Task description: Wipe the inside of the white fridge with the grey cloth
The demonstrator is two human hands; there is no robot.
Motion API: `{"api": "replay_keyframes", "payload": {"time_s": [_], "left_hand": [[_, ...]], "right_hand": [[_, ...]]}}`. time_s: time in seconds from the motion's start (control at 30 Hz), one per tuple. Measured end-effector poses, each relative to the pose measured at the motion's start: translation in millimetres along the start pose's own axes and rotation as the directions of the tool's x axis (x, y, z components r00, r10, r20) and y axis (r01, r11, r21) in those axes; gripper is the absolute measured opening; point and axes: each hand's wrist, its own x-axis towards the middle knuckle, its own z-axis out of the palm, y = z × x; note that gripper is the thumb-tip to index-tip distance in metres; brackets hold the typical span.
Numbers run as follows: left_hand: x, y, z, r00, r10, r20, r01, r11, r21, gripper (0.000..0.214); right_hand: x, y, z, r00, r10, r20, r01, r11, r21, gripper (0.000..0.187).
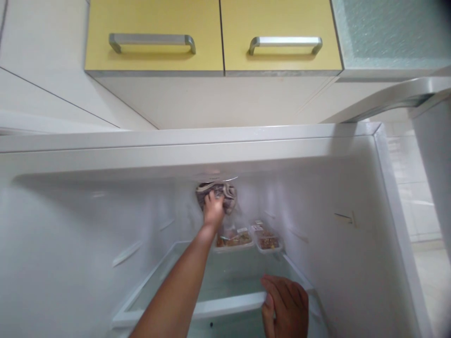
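Deep inside the refrigerator, my left hand [214, 210] presses a bunched, dark patterned cloth [230, 198] against the upper back wall. Its fingers are curled into the cloth, partly hiding it. Lower right, my right hand [286, 305] is closed at the white front edge of the glass shelf [232, 304], thumb below and fingers bent. Toward the back of that shelf, just below the left hand, sits a clear food container [234, 240] with a label. Beside it on the right is a second clear container [268, 240] of brown, grainy food.
The refrigerator's top rim [197, 145] runs across above my arm. Its door [431, 141] stands swung out on the right. Yellow cabinets [155, 19] with metal handles hang above. Small shelf supports [127, 253] stick out from the side walls.
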Motion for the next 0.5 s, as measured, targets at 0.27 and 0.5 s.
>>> {"api": "replay_keyframes", "payload": {"time_s": [0.27,0.5], "left_hand": [[15.0,98.6,20.4,0.845,0.504,0.18,-0.502,0.863,-0.059,0.035],[3.5,46.3,5.4,0.78,0.587,0.216,-0.601,0.8,-0.006,0.033]], "right_hand": [[-0.4,-1.7,-1.7,0.999,0.052,0.014,-0.052,0.999,0.014,0.029],[-1.5,-2.8,-2.2,0.998,0.054,0.01,-0.055,0.998,0.045,0.028]]}}
